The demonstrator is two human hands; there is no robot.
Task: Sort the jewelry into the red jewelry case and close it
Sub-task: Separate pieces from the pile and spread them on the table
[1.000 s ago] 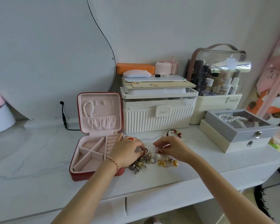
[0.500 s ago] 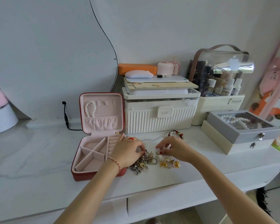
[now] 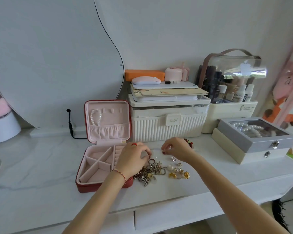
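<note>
The red jewelry case [image 3: 85, 180] lies open at centre left, its pink compartments empty. Its lid [image 3: 107, 105] stands upright with a pearl bracelet [image 3: 96, 117] hung inside. A tangled pile of metal jewelry [image 3: 149, 172] lies just right of the case, with pearl and gold earrings [image 3: 178, 173] beside it. My left hand [image 3: 132, 160] hovers over the case's right edge and the pile, fingertips pinched. My right hand [image 3: 176, 149] is just behind the earrings, also pinching. A thin pale chain [image 3: 155, 149] runs between the two hands. A red bead bracelet [image 3: 190, 143] peeks out behind my right hand.
A ribbed cream box [image 3: 167, 125] stacked with flat items stands right behind the jewelry. A grey glass-lid box [image 3: 254, 141] with pearls sits at right on a cream box. A cosmetics organiser [image 3: 230, 85] is at back right, a mirror [image 3: 49, 56] and black cable [image 3: 70, 125] at back left.
Both hands have drawn back from the pile, the right one moving away from the earrings and uncovering them. The thin chain now stretches between the fingertips.
</note>
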